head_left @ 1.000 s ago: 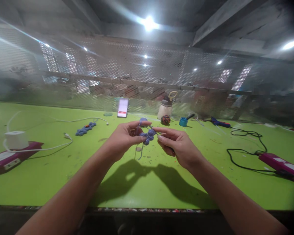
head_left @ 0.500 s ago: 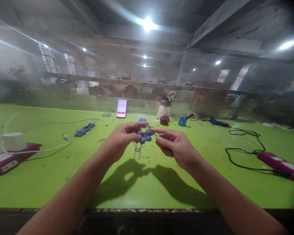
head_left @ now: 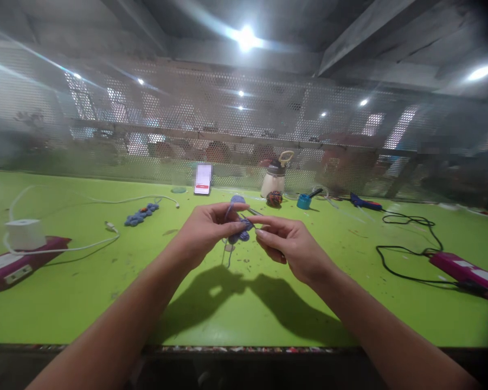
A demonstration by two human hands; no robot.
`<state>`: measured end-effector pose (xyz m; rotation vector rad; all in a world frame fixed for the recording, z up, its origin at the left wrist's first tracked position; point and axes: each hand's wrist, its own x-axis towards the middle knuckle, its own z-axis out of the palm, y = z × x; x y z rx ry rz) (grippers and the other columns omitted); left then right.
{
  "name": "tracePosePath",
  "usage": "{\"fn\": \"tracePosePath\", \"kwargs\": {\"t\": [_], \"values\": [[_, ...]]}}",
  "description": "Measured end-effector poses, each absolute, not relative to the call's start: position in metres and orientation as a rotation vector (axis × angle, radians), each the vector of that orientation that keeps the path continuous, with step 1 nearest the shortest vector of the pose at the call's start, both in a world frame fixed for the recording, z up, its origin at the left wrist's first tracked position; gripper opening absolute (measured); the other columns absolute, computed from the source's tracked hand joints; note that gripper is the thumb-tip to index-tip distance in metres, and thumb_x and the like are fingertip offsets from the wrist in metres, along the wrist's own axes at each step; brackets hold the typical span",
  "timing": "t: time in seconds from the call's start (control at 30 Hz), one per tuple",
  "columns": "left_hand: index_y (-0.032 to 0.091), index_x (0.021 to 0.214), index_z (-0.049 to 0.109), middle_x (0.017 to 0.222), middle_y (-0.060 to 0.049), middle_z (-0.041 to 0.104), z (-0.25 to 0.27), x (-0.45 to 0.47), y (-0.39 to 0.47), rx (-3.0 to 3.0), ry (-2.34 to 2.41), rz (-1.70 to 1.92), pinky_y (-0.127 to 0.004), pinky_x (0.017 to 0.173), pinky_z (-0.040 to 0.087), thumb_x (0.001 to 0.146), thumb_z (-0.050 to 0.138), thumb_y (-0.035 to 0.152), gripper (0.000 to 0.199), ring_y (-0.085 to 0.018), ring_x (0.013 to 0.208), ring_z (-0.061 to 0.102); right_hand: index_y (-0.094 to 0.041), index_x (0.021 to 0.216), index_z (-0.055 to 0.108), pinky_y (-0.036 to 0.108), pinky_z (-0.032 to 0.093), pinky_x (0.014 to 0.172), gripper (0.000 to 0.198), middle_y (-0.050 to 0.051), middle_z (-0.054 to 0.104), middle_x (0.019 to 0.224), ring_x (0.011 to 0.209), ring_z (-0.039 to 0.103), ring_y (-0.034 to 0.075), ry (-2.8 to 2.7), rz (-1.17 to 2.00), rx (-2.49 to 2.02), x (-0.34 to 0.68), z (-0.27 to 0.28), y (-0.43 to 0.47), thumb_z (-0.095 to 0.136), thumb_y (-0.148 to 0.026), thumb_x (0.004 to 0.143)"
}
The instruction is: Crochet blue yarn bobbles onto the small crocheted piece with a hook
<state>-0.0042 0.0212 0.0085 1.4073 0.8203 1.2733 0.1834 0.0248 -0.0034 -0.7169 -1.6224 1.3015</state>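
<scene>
Pinched between the thumb and fingers of my left hand (head_left: pixel 207 227) is a small purple crochet piece (head_left: pixel 239 236), with yarn running over the forefinger and a loose tail hanging below. My right hand (head_left: pixel 290 238) grips a thin crochet hook (head_left: pixel 254 225), its tip at the top of the piece. Most of the hook is hidden by the fingers. Behind my left fingers sits a ball of purple yarn (head_left: pixel 237 199). A finished-looking strip of blue-purple crochet puffs (head_left: pixel 141 215) lies on the table to the left.
On the green table (head_left: pixel 252 314) stand a phone (head_left: pixel 203 179), a bottle (head_left: pixel 273 181), a dark multicoloured yarn ball (head_left: pixel 274 199) and a blue tape roll (head_left: pixel 303 202). A glue gun (head_left: pixel 365 202) lies right. Power strips (head_left: pixel 467 271) and a white charger (head_left: pixel 24 234) flank both sides.
The crochet piece has turned and tilted in my left hand, so its flower shape shows less. My left thumb has shifted over it, and the hook has moved slightly left.
</scene>
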Motion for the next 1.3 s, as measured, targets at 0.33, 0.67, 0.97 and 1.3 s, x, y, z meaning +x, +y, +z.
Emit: {"fn": "tracePosePath", "kwargs": {"t": [0.33, 0.67, 0.97, 1.3], "values": [[0.012, 0.119, 0.065, 0.082, -0.005, 0.072, 0.011, -0.008, 0.02, 1.472, 0.772, 1.213, -0.029, 0.062, 0.048, 0.067, 0.081, 0.018, 0.055, -0.014, 0.068, 0.063, -0.015, 0.112, 0.072, 0.021, 0.017, 0.039, 0.037, -0.008, 0.041, 0.049, 0.04, 0.03, 0.005, -1.572, 1.35, -0.738, 0.185, -0.002, 0.025, 0.07, -0.024, 0.076], [0.014, 0.119, 0.066, 0.075, -0.001, 0.069, 0.011, -0.012, 0.024, 1.532, 0.797, 1.169, -0.029, 0.066, 0.049, 0.067, 0.08, 0.016, 0.053, -0.014, 0.068, 0.064, -0.014, 0.111, 0.072, 0.021, 0.019, 0.039, 0.037, -0.008, 0.042, 0.048, 0.039, 0.031, 0.005, -1.609, 1.346, -0.74, 0.184, 0.0, 0.022, 0.068, -0.025, 0.076], [0.013, 0.114, 0.069, 0.071, -0.001, 0.068, 0.008, -0.008, 0.023, 1.551, 0.851, 1.18, -0.029, 0.065, 0.048, 0.067, 0.077, 0.014, 0.048, -0.013, 0.065, 0.062, -0.014, 0.106, 0.072, 0.021, 0.017, 0.039, 0.033, -0.008, 0.044, 0.047, 0.038, 0.031, 0.004, -1.596, 1.357, -0.768, 0.185, -0.002, 0.027, 0.071, -0.024, 0.075], [0.019, 0.108, 0.075, 0.088, -0.006, 0.07, 0.001, 0.005, 0.021, 1.918, 0.956, 1.323, -0.029, 0.068, 0.048, 0.077, 0.066, 0.012, 0.032, -0.014, 0.074, 0.06, -0.015, 0.1, 0.072, 0.021, 0.016, 0.039, 0.033, -0.008, 0.047, 0.048, 0.037, 0.032, 0.004, -1.385, 1.451, -0.802, 0.178, -0.007, 0.026, 0.075, -0.022, 0.069]]}}
